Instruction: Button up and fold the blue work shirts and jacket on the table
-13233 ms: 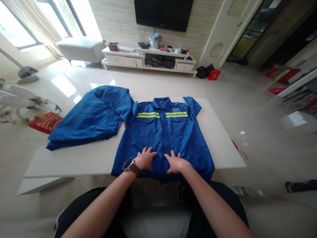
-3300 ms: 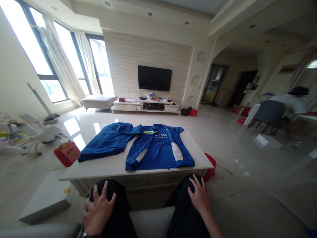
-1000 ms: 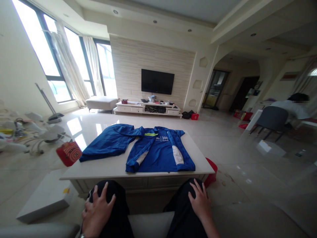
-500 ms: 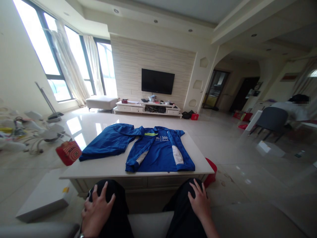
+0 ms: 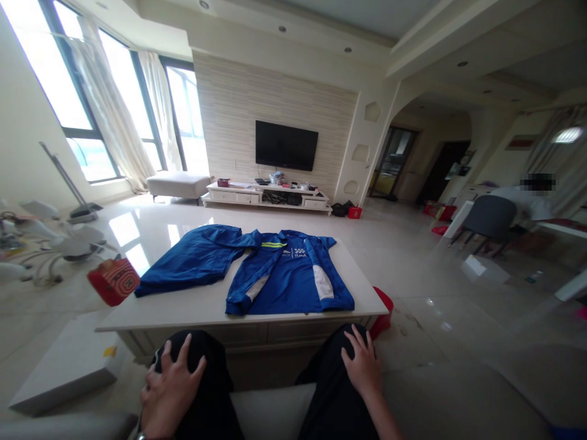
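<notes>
My left hand (image 5: 170, 385) lies on my left knee with its fingers spread, holding nothing. On the other knee rests my right hand (image 5: 363, 365), also spread and bare. Both knees are in dark trousers (image 5: 332, 391). Just beyond them, a blue jacket (image 5: 291, 275) lies on the white coffee table (image 5: 178, 311), with its sleeves folded in over the body and white print showing. Left of it is a second blue garment (image 5: 192, 260), laid out flat; its exact kind is unclear. Neither hand touches the clothes.
A red bag (image 5: 117, 281) stands at the table's left end, and a white box (image 5: 64, 366) is on the floor nearby. Something red (image 5: 383, 308) shows behind the right table corner. A person (image 5: 518, 195) sits on a grey chair (image 5: 490, 215) at far right.
The whole view has shifted slightly, so the room and table appear a little further left. My hands stay on my knees and the clothes lie as before.
</notes>
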A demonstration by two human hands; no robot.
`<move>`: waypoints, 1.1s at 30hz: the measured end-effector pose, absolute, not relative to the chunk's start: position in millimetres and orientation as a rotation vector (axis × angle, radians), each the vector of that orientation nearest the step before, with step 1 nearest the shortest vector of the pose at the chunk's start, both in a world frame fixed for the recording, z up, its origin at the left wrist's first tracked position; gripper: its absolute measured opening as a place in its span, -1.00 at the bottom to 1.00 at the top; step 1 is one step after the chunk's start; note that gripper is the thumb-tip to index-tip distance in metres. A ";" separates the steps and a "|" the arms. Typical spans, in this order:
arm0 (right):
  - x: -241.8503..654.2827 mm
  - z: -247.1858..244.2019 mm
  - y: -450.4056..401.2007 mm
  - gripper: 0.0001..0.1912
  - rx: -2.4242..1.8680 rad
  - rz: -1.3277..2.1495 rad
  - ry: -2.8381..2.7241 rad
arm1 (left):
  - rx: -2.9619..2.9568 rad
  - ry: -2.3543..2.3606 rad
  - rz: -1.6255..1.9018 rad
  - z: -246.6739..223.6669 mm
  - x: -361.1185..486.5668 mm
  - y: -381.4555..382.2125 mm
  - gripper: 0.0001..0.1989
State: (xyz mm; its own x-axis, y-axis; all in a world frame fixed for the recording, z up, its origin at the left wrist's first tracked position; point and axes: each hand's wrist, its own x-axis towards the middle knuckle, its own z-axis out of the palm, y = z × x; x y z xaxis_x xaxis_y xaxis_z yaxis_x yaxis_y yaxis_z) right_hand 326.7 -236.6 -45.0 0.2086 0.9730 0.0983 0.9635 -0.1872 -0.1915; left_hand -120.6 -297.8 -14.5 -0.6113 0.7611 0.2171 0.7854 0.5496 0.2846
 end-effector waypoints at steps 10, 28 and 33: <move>327.9 -46.1 -235.2 -0.43 -2.276 0.070 -1.851 | -1.344 -2.701 -0.493 -15.7 -120.7 -297.3 -0.35; 326.9 -46.2 -235.8 -0.45 -2.266 0.052 -1.842 | -1.391 -2.708 -0.480 -19.3 -126.2 -297.1 -0.33; 326.8 -47.8 -236.5 -0.45 -2.248 0.039 -1.841 | -1.399 -2.725 -0.461 -17.9 -125.9 -297.7 -0.33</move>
State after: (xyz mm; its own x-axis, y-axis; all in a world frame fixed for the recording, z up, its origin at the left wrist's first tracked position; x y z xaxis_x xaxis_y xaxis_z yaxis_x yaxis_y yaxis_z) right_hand 326.8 -236.5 -47.8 0.2081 0.9698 0.1274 0.9636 -0.1809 -0.1969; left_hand -125.9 -297.7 -17.9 -0.5913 0.7876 0.1735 0.8008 0.5480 0.2416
